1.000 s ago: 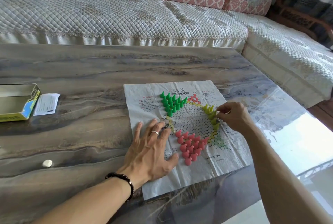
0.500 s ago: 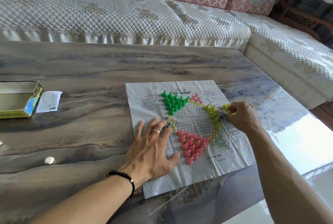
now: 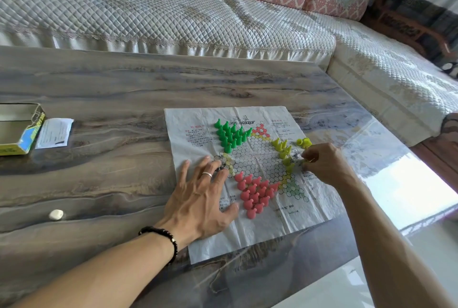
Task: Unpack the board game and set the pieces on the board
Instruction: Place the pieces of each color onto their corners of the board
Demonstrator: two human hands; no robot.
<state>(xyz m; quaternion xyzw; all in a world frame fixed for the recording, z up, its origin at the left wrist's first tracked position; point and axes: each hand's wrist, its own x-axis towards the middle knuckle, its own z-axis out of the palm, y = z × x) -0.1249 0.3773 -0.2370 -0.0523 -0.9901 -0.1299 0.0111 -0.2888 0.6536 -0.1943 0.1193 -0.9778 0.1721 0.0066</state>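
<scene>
Paper board (image 3: 250,231) lies flimsy on table (image 3: 111,99); left hand (image 3: 200,198) spread flat, pinning it. Right hand (image 3: 322,162) pinches by yellow pieces (image 3: 283,150): probably light, tippy; best gripped by the narrow tops.

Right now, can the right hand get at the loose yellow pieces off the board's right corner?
Probably yes: the right hand sits just below the loose yellow pieces, with only bare paper board between them.
</scene>
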